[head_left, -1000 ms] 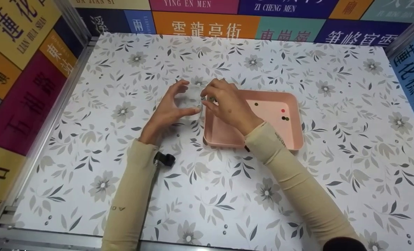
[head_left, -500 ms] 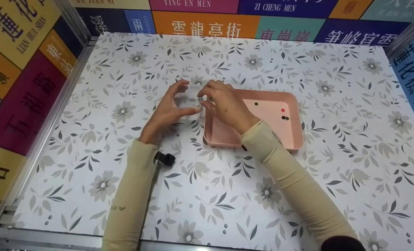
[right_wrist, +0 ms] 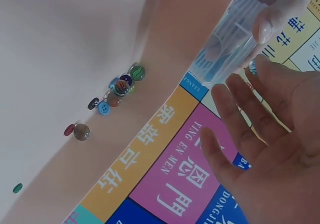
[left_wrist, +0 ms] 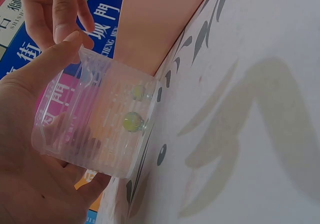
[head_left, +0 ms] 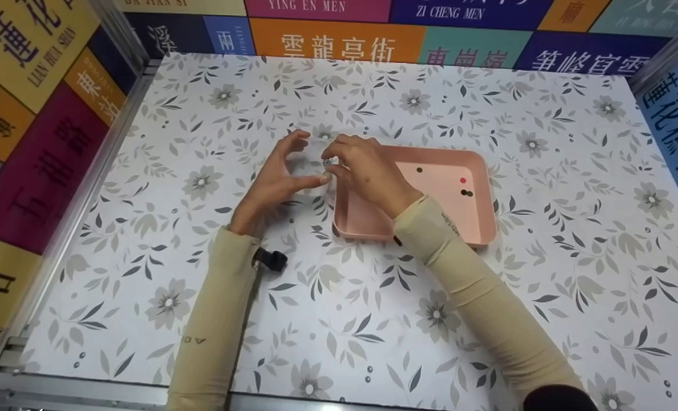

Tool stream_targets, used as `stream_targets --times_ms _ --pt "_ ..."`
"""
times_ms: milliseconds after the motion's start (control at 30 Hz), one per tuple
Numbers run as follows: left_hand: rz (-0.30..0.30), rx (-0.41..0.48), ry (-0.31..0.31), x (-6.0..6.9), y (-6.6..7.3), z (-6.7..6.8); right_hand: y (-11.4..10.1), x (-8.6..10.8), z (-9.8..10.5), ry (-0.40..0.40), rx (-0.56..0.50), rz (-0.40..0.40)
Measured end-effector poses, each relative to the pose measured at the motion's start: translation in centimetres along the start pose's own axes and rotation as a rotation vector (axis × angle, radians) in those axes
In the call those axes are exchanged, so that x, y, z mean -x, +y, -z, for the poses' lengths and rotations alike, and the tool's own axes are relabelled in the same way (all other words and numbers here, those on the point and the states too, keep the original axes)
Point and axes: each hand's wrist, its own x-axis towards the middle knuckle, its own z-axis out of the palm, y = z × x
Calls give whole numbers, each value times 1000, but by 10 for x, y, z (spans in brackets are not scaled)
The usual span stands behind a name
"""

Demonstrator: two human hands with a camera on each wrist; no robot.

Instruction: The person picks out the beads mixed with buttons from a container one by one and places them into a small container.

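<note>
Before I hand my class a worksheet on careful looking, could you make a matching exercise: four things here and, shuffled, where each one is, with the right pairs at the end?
Things
1. Clear ribbed plastic container
2. Pink rectangular tray
3. Round light-blue button
4. Small shiny bluish piece

Places
A. At the fingertips of the right hand
B. Partly hidden by the beige right sleeve in the head view
C. In the grip of the left hand
D. Close to glass marbles

Pairs: 1-C, 2-B, 3-D, 4-A
</note>
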Motion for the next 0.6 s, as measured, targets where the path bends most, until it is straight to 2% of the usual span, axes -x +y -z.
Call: stream_targets --times_ms 333,600 --pt "8 5 -3 0 0 1 2 0 -1 7 -15 10" --pt "-8 -2 -3 1 -1 1 3 0 -2 15 -17 16"
